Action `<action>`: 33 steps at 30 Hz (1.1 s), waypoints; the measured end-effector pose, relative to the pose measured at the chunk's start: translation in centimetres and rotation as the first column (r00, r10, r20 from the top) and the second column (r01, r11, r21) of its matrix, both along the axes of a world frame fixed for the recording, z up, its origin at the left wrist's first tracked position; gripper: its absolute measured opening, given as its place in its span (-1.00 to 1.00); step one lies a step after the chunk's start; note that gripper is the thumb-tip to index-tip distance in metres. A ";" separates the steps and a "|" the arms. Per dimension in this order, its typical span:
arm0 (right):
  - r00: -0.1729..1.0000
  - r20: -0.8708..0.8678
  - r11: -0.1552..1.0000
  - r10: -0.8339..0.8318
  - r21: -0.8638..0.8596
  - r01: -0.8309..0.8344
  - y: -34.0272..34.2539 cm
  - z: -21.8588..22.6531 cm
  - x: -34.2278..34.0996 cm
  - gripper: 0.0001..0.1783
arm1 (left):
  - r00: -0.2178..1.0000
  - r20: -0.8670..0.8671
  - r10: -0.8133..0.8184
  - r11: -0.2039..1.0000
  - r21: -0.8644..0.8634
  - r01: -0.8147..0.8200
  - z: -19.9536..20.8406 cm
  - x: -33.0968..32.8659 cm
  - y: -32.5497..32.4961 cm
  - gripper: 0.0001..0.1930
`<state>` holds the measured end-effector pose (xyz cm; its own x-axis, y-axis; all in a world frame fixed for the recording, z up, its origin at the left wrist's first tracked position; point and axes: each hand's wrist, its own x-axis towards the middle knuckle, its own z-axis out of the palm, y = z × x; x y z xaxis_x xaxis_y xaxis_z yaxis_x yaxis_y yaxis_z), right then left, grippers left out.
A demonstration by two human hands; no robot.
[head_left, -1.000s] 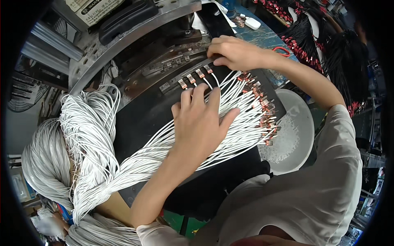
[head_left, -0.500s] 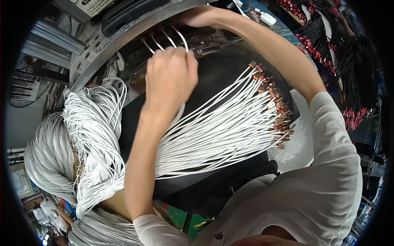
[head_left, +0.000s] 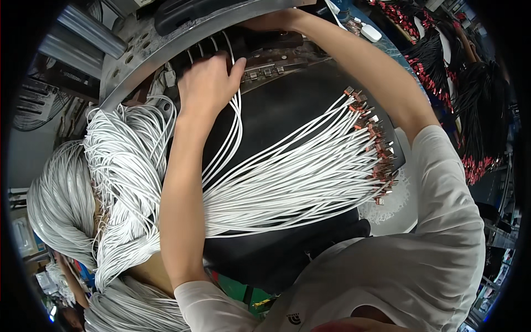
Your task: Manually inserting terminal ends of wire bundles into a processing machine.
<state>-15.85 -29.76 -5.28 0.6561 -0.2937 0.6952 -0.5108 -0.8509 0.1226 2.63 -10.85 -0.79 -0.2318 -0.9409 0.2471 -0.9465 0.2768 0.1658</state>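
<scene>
clerk: black work mat point(head_left: 298, 119) lay across the bench centre, with a curved grey metal rail point(head_left: 166, 52) at twelve o'clock and bunches of black leads point(head_left: 470, 94) at two o'clock.

checker: item held?

clerk: left hand point(head_left: 207, 83), at eleven o'clock, had its fingers closed on a few white wires point(head_left: 229, 130) and pressed them to the row of metal clips point(head_left: 265, 69) under the rail.

checker: other hand?

clerk: right hand point(head_left: 271, 21) reached over the rail at twelve o'clock; its grip could not be told.

checker: stock?

clerk: fanned wire bundle point(head_left: 293, 188) at centre, copper terminals point(head_left: 379, 149) at three o'clock; looped white coils point(head_left: 77, 188) at nine o'clock.
</scene>
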 end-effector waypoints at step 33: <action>0.083 0.591 0.166 -0.802 0.353 -0.921 47.5 -18.9 -7.9 -0.17 | -0.440 -0.702 0.559 0.713 0.678 -0.177 -17.7 5.4 36.3 -0.59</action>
